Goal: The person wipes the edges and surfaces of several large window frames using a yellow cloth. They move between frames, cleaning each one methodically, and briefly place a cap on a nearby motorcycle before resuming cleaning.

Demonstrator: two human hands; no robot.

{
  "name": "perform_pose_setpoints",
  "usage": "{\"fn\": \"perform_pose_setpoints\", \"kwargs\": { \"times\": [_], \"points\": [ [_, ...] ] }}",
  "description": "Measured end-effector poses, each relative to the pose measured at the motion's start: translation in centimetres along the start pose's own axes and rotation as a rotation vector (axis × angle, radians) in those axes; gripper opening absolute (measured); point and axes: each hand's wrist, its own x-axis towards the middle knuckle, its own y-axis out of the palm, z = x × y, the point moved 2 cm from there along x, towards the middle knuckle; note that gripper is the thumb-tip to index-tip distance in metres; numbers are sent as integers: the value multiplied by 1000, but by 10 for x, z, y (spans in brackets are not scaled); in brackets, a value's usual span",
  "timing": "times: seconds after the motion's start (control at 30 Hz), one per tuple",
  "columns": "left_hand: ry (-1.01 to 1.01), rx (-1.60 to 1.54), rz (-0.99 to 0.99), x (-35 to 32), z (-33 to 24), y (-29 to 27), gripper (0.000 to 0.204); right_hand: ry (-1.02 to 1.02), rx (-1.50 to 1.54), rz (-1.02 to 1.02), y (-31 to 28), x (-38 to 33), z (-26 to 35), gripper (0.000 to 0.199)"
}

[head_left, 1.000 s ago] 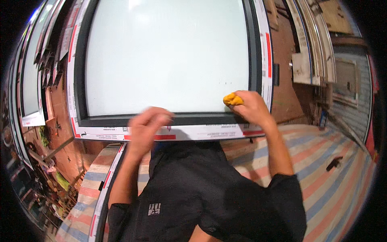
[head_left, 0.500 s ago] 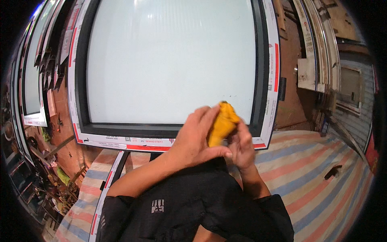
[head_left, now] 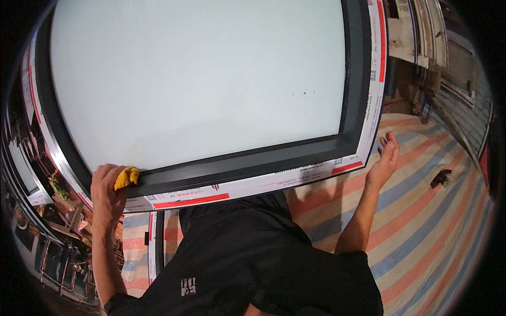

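A large framed pane lies in front of me: a pale frosted glass panel (head_left: 200, 79) set in a dark grey frame (head_left: 247, 164). White and red protective film (head_left: 284, 180) covers the frame's outer border. At the near left corner, my left hand (head_left: 108, 184) is closed on a bunched yellow cloth (head_left: 126, 178), which touches the frame there. My right hand (head_left: 387, 158) is held just off the near right corner, fingers apart and nothing in it. Small dark specks (head_left: 304, 93) show on the glass toward the right.
A striped tarp (head_left: 411, 226) covers the floor to the right, with a small dark object (head_left: 440, 178) on it. Long pale profiles (head_left: 421, 37) stand at the far right. Clutter and another framed panel (head_left: 23, 168) are at the left. A film-covered bar (head_left: 154, 242) lies below the frame.
My hands, together around the yellow cloth before, have parted. The left has carried the cloth to the near left corner; the right has let go and moved right. The frame appears larger and tilted.
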Motion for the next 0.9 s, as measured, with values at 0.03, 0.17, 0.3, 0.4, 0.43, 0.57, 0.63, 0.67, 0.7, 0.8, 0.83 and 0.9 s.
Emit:
{"fn": "perform_pose_setpoints", "kwargs": {
  "times": [0.03, 0.17, 0.3, 0.4, 0.43, 0.57, 0.63, 0.67, 0.7, 0.8, 0.83, 0.9],
  "points": [
    [-27, -23, 61, 8, -8, 1, 49, -20, 6, 26, 10, -4, -6, 39],
    [221, -121, 107, 59, -84, 36, 49, -101, -56, 51, 27, -19, -10, 43],
    [544, -140, 64, 120, -204, 93, 53, -102, -5, -10, 27, -17, -2, 46],
    [659, -142, 4, 155, -286, 127, 33, -129, -69, 2, 26, -16, 1, 56],
    [664, -131, 7, 164, -306, 138, 32, -109, -18, 5, 25, -16, 1, 58],
    [728, -92, 65, 179, -339, 128, 25, -106, 103, 18, 24, -18, 0, 67],
    [735, -14, 181, 179, -328, 108, 23, -119, 108, 36, 22, -19, 0, 65],
    [681, 29, 291, 179, -319, 101, 43, -142, 103, 43, 22, -19, 0, 63],
    [695, 2, 247, 177, -318, 97, 46, -162, 87, 60, 21, -19, 0, 61],
    [688, -8, 155, 175, -322, 107, 50, -289, 77, 71, 22, -17, 2, 53],
    [683, -4, 129, 175, -331, 118, 51, -314, 78, 72, 21, -16, 3, 53],
    [703, -64, 67, 178, -340, 128, 51, -380, 69, 77, 21, -15, 4, 51]
  ]
}}
